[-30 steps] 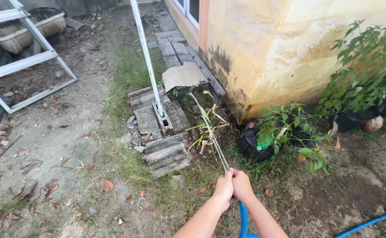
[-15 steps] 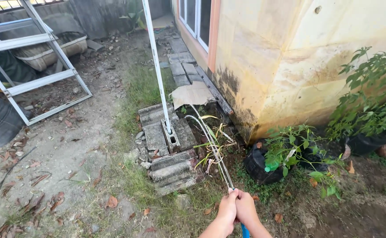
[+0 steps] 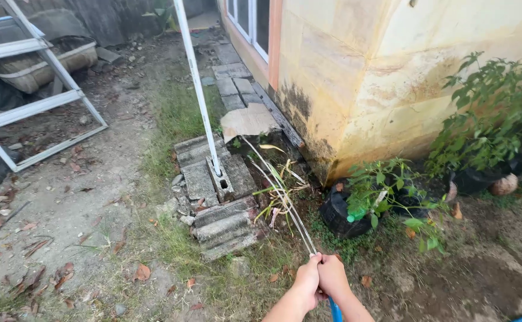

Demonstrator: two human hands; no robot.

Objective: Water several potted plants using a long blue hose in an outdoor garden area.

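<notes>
Both hands clamped on blue hose [image 3: 335, 310] nozzle end: my left hand [image 3: 306, 280], my right hand [image 3: 333, 275], touching. Hose long axis runs away from me, pointing up-left; thin water stream [image 3: 279, 191] arcs toward concrete blocks [image 3: 219, 197] by white pole [image 3: 198, 89].

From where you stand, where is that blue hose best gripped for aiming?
Probably right at the nozzle end, where both hands already wrap it. Come from behind, along the blue hose, since it runs back toward the body and the water stream leaves forward.
</notes>
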